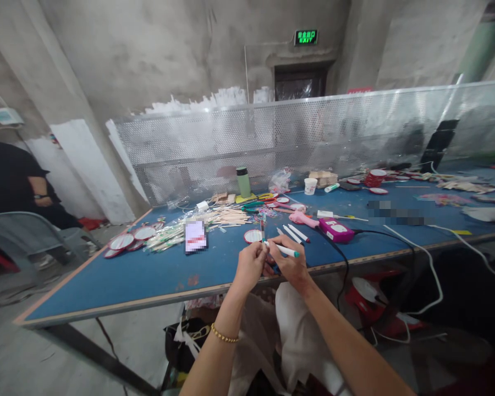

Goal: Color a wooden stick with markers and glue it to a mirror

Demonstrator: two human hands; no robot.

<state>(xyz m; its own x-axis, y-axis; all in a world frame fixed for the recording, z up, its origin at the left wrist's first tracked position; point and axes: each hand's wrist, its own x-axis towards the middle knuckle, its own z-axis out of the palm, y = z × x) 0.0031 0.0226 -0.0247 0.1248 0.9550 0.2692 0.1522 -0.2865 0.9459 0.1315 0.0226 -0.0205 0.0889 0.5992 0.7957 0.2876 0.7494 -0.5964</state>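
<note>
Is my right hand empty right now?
No, the right hand holds a slim white marker with a green end between its fingers, above the front edge of the blue table.

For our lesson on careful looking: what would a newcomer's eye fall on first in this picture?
High on the gray wall, above the doorway, the lit green exit sign stands out. On the blue tabletop, a vivid magenta box draws the eye next. At its near edge, the right hand holds a green-ended white marker close beside the left hand.
</note>
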